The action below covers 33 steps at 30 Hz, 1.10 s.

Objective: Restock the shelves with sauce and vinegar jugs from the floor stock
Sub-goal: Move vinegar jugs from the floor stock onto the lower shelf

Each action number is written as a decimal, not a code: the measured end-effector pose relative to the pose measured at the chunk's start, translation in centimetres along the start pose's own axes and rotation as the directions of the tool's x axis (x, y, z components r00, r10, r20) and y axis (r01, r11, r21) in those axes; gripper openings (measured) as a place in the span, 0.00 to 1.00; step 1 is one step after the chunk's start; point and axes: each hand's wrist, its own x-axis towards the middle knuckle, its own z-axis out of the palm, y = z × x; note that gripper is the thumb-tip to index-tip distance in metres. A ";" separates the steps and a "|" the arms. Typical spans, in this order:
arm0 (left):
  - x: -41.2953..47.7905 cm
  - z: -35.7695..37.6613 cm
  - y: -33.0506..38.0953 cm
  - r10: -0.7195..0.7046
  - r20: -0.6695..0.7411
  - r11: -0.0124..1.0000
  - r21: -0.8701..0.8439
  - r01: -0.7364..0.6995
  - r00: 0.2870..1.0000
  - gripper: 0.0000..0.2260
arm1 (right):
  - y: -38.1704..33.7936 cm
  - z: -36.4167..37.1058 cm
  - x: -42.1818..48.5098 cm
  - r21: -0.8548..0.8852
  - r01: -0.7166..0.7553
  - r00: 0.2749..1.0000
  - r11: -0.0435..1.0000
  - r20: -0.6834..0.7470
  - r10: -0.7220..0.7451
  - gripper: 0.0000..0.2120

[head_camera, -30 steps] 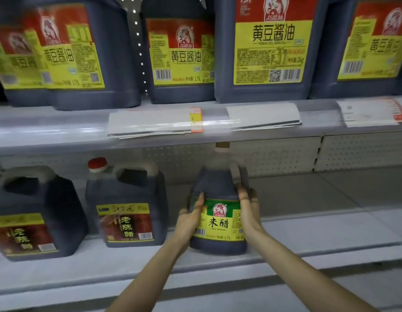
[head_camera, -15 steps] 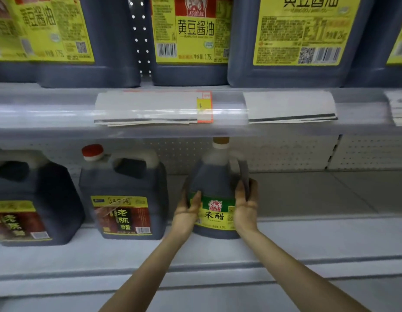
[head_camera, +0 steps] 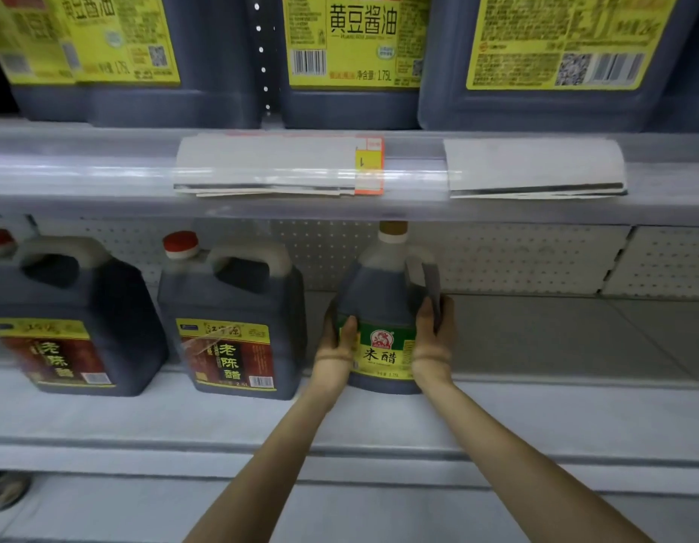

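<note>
Since a second ago the jug (head_camera: 383, 307) has gone back from the shelf's front edge toward the rear panel, and both hands have gone in with it. It now stands upright on the lower shelf (head_camera: 536, 417), about midway between front edge and back, near a larger dark jug (head_camera: 230, 319) on its left, with bare shelf on its right. The left hand (head_camera: 336, 348) grips its left side, thumb laid on the green label, fingers curled round behind. The right hand (head_camera: 432, 346) grips the right side at the foot of the handle, fingers curled round it. Both arms reach forward nearly straight, palms facing each other. Full of dark liquid, it is probably heavy; its plastic wall looks stiff but smooth, so the moulded handle at upper right seems the surest hold, with the other palm low on the body
</note>
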 end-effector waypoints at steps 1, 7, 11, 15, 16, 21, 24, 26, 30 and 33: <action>0.0 -0.1 0.0 -0.006 0.014 1.000 -0.001 0.006 1.000 0.18 | -0.1 0.0 -0.1 -0.003 -0.006 1.000 1.000 0.006 0.006 0.07; -0.6 -0.8 0.8 -0.031 0.105 1.000 0.008 0.030 0.994 0.18 | -0.4 -0.5 -0.2 -0.059 -0.064 0.996 0.996 0.058 0.067 0.05; -1.4 -1.3 1.5 0.016 0.140 0.999 0.036 -0.021 0.990 0.20 | -1.0 -0.7 -0.6 -0.113 -0.163 0.979 0.980 0.101 0.174 0.09; -2.8 -1.3 2.2 0.164 0.178 0.968 0.163 -0.193 0.970 0.28 | -3.3 -1.9 -1.7 -0.202 -0.290 0.940 0.935 0.125 0.319 0.17; -3.2 -1.3 2.4 0.235 0.186 0.938 0.214 -0.272 0.954 0.30 | -3.8 -2.5 -2.3 -0.240 -0.290 0.934 0.927 0.142 0.329 0.19; -4.6 -0.7 2.8 0.547 0.345 0.576 0.506 -0.642 0.762 0.33 | -4.6 -8.1 -5.0 -0.842 0.002 0.974 0.539 0.124 0.191 0.37; -5.8 -0.5 2.3 0.544 0.472 0.377 0.601 -0.705 0.694 0.32 | -5.8 -12.3 -7.3 -0.949 0.145 0.963 0.281 0.200 0.179 0.44; -6.7 -0.3 2.0 0.517 0.538 0.270 0.636 -0.723 0.666 0.31 | -6.7 -14.8 -8.8 -0.966 0.211 0.963 0.149 0.232 0.139 0.50; -9.3 0.3 2.3 0.482 0.639 0.079 0.649 -0.756 0.599 0.30 | -8.8 -19.5 -12.2 -0.983 0.184 0.977 -0.007 0.183 0.109 0.45; -12.3 1.2 2.8 0.427 0.682 0.023 0.648 -0.762 0.593 0.31 | -10.8 -24.0 -15.7 -0.988 0.130 0.989 -0.084 0.123 0.083 0.45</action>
